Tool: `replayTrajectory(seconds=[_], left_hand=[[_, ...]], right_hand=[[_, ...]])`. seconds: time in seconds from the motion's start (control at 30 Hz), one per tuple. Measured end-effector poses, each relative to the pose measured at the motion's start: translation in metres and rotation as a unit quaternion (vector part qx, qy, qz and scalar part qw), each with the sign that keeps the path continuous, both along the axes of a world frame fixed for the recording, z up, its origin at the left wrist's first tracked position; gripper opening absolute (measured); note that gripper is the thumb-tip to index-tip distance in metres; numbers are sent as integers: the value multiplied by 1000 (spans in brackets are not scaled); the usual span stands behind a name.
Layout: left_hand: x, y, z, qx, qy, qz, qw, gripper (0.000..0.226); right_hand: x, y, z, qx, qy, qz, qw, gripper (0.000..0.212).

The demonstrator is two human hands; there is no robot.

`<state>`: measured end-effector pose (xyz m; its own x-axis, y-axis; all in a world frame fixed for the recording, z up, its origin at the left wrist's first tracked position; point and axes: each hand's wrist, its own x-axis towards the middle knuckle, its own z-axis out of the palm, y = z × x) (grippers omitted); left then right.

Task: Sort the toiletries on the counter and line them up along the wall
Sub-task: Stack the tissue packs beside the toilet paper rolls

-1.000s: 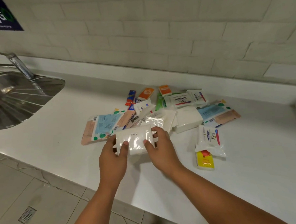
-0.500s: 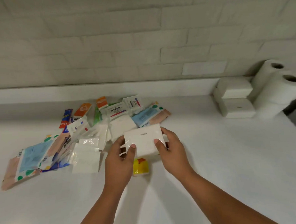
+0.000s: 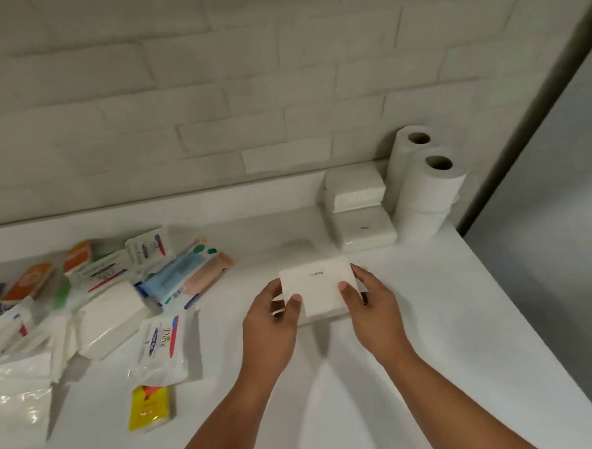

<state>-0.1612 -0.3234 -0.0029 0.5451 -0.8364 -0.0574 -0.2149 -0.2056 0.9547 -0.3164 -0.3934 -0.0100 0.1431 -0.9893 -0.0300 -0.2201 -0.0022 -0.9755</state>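
Note:
Both hands hold a white tissue pack (image 3: 320,285) just above the white counter (image 3: 414,355), right of the pile. My left hand (image 3: 270,323) grips its left end and my right hand (image 3: 373,311) its right end, thumbs on top. Two similar white packs (image 3: 359,214) are stacked against the wall beside two paper rolls (image 3: 423,186) at the back right. The unsorted pile lies at the left: a Dove sachet (image 3: 162,348), a yellow packet (image 3: 149,407), blue and peach tubes (image 3: 187,276), orange packets (image 3: 28,281) and clear-wrapped white packs (image 3: 107,320).
A white brick wall (image 3: 212,91) with a low ledge runs behind the counter. The counter's right edge ends at a grey panel (image 3: 546,245). Bare counter lies between the pile and the stacked packs.
Both hands lifted the white pack off the pile and carried it rightward toward the stacked packs and rolls. My view swung right, and the sink left the frame.

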Motion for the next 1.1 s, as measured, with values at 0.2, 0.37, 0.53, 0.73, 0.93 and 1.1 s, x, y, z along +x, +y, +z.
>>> replayTrajectory(seconds=[0.2,0.37,0.53,0.73,0.93,1.1], left_hand=[[-42,-73,11,-30,24,-14,999,25],[-59,-123,12,-35,16,-30,999,18],[-60,-164,3,-47,-15,-28,998,18],[-59,-192,-14,-20,-34,-29,999,19],[-60,-207,-22,-21,-7,-21,1000,18],[-62,-215,-24,-11,13,-40,999,31]], right_hand=[[-33,-66,9,-8,44,-49,998,41],[-37,-114,15,-19,82,-69,994,45],[-34,-152,8,-46,119,-78,989,35],[-31,-175,-6,-45,168,-64,983,29],[-26,-197,-2,-41,191,-48,980,23],[-25,-205,3,-12,202,-44,978,31]])
